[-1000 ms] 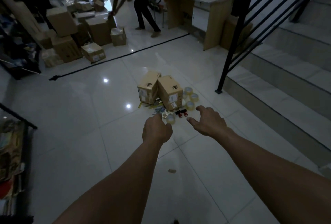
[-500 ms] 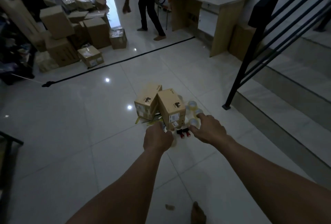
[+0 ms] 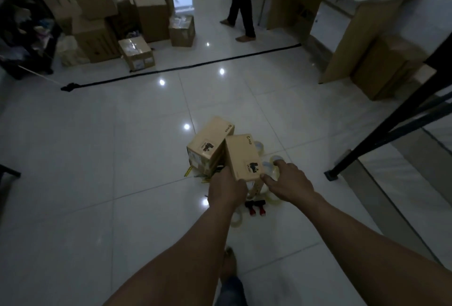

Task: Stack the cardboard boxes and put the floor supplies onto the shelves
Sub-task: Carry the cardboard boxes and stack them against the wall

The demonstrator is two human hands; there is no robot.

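While both arms are stretched down toward the little heap on the floor [image 3: 122, 159], the hands sit on either side of the right box [image 3: 241, 156]. The left hand [image 3: 226, 189] is up against its near left corner with its back to the camera. That hides the fingers, so I honestly can't tell if it's gripping or just touching. The right hand [image 3: 289, 183] is spread fairly wide: thumb on the near right corner of that box, forefinger reaching out over a tape roll [image 3: 275, 159] just beside it, not curled round anything I can see. The right box sits right up against the left box [image 3: 210, 145], and both have a black printed label on top. Some yellow strips [image 3: 187, 172] poke out from under the left one. Two red things [image 3: 255, 208] lie on the tiles just under the hands, too blurry to name, with another clear roll [image 3: 236, 219] by the left wrist. Farther back there's a pile of bigger boxes [image 3: 97, 12] at upper left, a black cable [image 3: 183, 68] running across the floor, a person's legs [image 3: 242, 12], a desk [image 3: 354, 12] and a black railing [image 3: 391, 122] on the right.
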